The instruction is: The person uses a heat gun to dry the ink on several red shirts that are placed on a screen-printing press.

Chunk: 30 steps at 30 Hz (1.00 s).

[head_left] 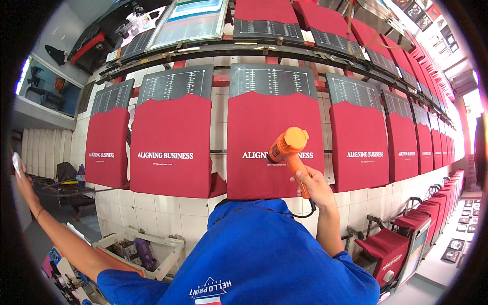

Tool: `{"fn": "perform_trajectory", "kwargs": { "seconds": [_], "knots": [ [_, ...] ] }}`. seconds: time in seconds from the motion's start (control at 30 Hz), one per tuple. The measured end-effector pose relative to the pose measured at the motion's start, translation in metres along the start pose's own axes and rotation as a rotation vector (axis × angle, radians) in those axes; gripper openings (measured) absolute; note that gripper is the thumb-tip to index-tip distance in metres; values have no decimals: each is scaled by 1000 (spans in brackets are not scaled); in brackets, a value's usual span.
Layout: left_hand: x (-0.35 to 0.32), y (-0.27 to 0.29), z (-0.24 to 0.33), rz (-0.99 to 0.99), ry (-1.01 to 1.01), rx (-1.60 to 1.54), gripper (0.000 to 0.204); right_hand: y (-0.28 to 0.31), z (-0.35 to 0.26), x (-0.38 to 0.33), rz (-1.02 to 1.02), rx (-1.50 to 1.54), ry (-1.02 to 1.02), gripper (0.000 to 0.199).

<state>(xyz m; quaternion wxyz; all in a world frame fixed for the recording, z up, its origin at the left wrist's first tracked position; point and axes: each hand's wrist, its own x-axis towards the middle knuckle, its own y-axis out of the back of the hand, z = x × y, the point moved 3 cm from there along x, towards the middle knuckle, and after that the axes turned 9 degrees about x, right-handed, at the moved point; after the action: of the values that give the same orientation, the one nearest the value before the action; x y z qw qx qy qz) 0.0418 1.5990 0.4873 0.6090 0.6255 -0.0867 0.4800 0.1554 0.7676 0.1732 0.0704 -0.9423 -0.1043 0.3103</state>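
My right hand (314,187) is closed around the handle of an orange heat gun (287,145). Its nozzle points at the white print on a red shirt (256,127), which is stretched over a dark grey board (269,80) straight ahead. My left arm reaches far out to the left. There my left hand (25,185) grips a small white flat thing (18,164) at the picture's rim; what it is I cannot tell. My blue shirt (254,254) fills the lower middle and hides the table's near edge.
More red shirts with white print lie on boards to the left (172,147) and to the right (359,147), in a long row curving away. A framed printing screen (195,18) lies on the rack behind. A white frame with bottles (140,246) stands low on the left by the tiled wall (168,213).
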Motion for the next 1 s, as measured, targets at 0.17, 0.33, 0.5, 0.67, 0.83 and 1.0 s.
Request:
{"fn": "perform_trajectory", "kwargs": {
  "seconds": [0.17,0.33,0.5,0.67,0.83,1.0],
  "knots": [
    [-79,-23,-99,-57,441,-44,60,-10,-7,-1,-1,-104,44,37],
    [-150,-33,-147,-48,737,-79,63,-19,-17,-2,2,-123,84,30],
    [-179,-29,-173,27,837,-3,68,-18,-23,-3,-31,-117,56,39],
    [-180,-22,-179,83,944,103,68,-18,-26,-4,-12,-130,89,40],
    [-180,-29,-175,18,1029,48,69,-13,-26,-5,-28,-96,93,40],
    [-188,-55,-157,8,948,81,71,-6,-20,-4,18,-77,101,32]
  ]
}}
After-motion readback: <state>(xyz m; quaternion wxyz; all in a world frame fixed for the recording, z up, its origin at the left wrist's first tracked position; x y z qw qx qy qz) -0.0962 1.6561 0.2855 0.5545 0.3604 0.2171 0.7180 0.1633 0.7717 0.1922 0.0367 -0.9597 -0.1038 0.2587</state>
